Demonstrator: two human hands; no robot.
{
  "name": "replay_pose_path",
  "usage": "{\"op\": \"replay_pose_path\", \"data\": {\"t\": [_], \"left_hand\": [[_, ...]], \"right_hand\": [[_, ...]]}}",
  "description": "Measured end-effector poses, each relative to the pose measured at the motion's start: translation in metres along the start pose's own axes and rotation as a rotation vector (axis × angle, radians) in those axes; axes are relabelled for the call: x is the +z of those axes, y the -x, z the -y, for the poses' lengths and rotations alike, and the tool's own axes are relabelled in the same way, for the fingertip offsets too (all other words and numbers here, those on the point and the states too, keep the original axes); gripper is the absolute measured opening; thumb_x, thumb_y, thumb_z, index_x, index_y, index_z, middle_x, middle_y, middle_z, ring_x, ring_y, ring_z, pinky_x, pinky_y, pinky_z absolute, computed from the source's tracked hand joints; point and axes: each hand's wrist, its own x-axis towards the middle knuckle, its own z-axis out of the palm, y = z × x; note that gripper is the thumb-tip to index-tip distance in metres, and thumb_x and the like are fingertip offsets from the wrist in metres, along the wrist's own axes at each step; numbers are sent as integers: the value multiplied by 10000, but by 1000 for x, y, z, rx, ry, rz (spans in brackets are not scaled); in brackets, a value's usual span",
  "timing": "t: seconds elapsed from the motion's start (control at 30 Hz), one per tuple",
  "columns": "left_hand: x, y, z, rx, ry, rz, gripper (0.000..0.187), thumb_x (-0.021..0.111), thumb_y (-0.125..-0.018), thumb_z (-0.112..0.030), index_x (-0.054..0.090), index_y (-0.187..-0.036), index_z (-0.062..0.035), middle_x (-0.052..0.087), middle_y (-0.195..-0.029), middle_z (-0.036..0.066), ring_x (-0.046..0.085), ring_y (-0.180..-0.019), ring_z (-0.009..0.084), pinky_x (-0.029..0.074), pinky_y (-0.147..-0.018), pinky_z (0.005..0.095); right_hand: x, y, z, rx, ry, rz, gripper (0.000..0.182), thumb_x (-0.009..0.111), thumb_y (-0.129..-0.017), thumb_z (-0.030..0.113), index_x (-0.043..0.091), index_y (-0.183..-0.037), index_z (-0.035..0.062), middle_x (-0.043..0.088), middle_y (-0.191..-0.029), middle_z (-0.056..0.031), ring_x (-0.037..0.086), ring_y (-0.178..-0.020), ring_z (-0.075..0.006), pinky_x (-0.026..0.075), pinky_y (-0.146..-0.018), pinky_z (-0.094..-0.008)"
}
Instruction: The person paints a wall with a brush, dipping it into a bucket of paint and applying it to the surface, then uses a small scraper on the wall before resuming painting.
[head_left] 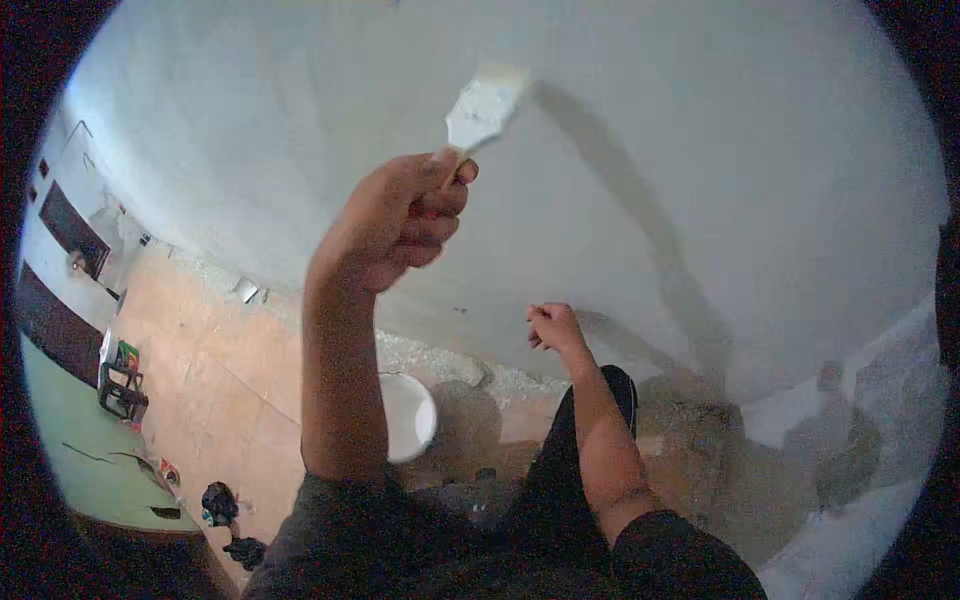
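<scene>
My left hand (pixel 405 220) is closed around the handle of a wide brush (pixel 485 108), raised in front of a pale grey wall (pixel 600 200). The brush is whitish, and its bristle end points up and right, at the wall surface. Lower and to the right, my right hand (pixel 555 328) is near the wall with its fingers loosely curled and partly apart. No object shows in it. A white bucket (pixel 427 420) stands on the floor, partly hidden behind my left forearm.
Rough debris (pixel 430 358) lies along the base of the wall. On the brownish floor (pixel 215 400) at the left are a dark chair-like object (pixel 122 392) and black bags (pixel 218 502). Shadows of my arms fall on the wall. My knee is below my right hand.
</scene>
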Motion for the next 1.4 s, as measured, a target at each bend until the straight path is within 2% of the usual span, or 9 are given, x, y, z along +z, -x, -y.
{"op": "replay_pose_path", "data": {"t": [0.03, 0.13, 0.2, 0.5, 0.93, 1.13, 1.3, 1.37, 1.4], "left_hand": [[0, -3, 16, 56, 151, 9, 216, 479, -919, -337, 495, -886, -125, 321, -608, -99, 251, -443, 14, 173, -364, 193], [-3, -33, 80, 64, 278, 71, 240, 460, -929, -349, 489, -845, -126, 320, -588, -88, 248, -432, 36, 191, -367, 212], [3, -53, 123, -14, 212, -126, 270, 432, -939, -354, 484, -807, -125, 338, -568, -69, 249, -415, 49, 196, -362, 222], [2, -48, 246, -188, 172, -249, 326, 428, -940, -358, 480, -722, -122, 384, -541, -45, 290, -394, 55, 203, -348, 233], [4, -85, 327, -135, 110, -395, 386, 435, -936, -429, 484, -718, -114, 398, -537, -45, 317, -400, 55, 240, -355, 230], [26, -80, 334, 105, 179, -430, 406, 467, -915, -471, 476, -716, -117, 392, -540, -49, 337, -418, 63, 274, -381, 234], [12, -90, 377, -78, 135, -435, 339, 458, -923, -388, 513, -747, -103, 437, -559, -32, 389, -434, 75, 296, -389, 244], [9, -88, 386, -357, 75, -529, 318, 473, -906, -366, 538, -741, -103, 471, -558, -13, 410, -413, 95, 302, -373, 261], [3, -82, 389, -354, 74, -533, 318, 473, -906, -366, 538, -741, -103, 471, -558, -13, 410, -413, 95, 302, -373, 261]], "right_hand": [[2, 0, -1, 20, 6, -5, 291, 518, -896, 291, 617, -833, 25, 622, -615, -79, 611, -504, -139, 447, -433, -264], [5, 4, -3, 23, -60, 20, 298, 514, -897, 290, 614, -834, 17, 622, -615, -86, 611, -504, -145, 448, -427, -270], [7, 3, -9, -45, -54, 19, 301, 511, -898, 288, 613, -835, 11, 621, -612, -90, 609, -503, -145, 452, -430, -271], [-2, 21, -2, 10, -12, -24, 306, 556, -874, 282, 636, -817, -9, 623, -567, -93, 607, -475, -156, 490, -478, -304], [-46, 6, 36, -6, -85, -49, 323, 514, -904, 314, 614, -840, 14, 610, -604, -62, 597, -496, -117, 429, -434, -248], [-60, 35, 95, -20, -15, -34, 324, 514, -904, 318, 607, -827, 17, 609, -607, -59, 594, -497, -121, 434, -437, -247], [-64, 13, 98, -33, -2, -14, 332, 507, -909, 327, 610, -848, 18, 610, -608, -57, 596, -504, -120, 430, -437, -248], [-63, 5, 103, 8, 9, 6, 332, 506, -910, 325, 611, -847, 17, 610, -609, -57, 596, -504, -120, 429, -435, -250], [-62, 3, 107, 47, 22, 17, 332, 504, -912, 323, 611, -845, 16, 611, -609, -56, 597, -503, -120, 429, -434, -252]]}}
